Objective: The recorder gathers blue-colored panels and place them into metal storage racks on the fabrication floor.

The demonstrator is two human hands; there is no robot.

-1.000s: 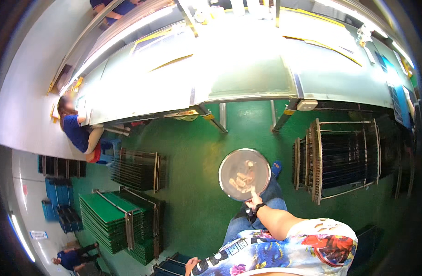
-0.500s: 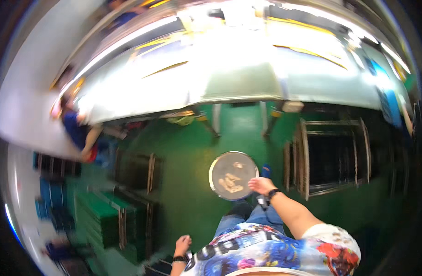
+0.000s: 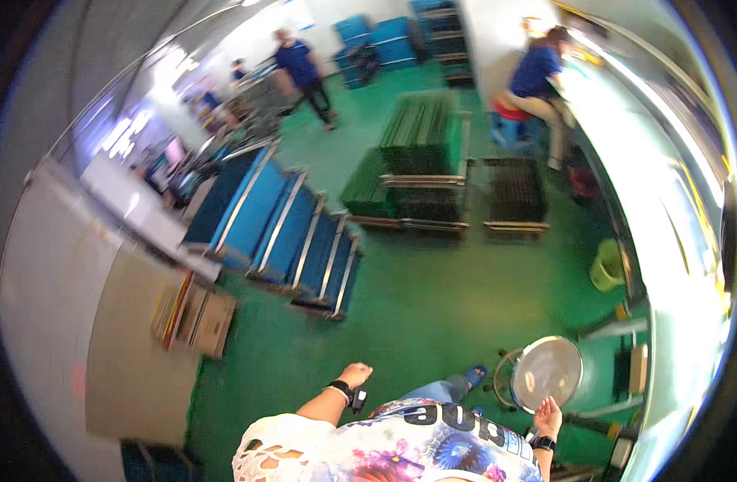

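Note:
My left hand (image 3: 355,374) hangs over the green floor in front of me, its fingers curled into a loose fist with nothing seen in it. A black band circles that wrist, and a small black-and-white device (image 3: 359,400) hangs beside it. At the right, my right hand (image 3: 547,417) is held by the near edge of a round stool (image 3: 555,365); its fingers are partly spread and empty. The stool's grey seat has pale worn patches and a metal rim. Whether my right hand touches the rim, I cannot tell.
Blue racks (image 3: 284,233) stand in a row ahead left, near cardboard boxes (image 3: 213,323). Stacked green panels (image 3: 420,132) sit on trolleys farther ahead. A long lit workbench (image 3: 673,265) runs along the right, with a green bin (image 3: 607,265) below. A seated person (image 3: 537,68) and a walking person (image 3: 298,64) are beyond.
My view has swung left, away from facing the workbench. The stool, formerly in front of me, now lies at my right, beside my right hand. My left hand now reaches forward.

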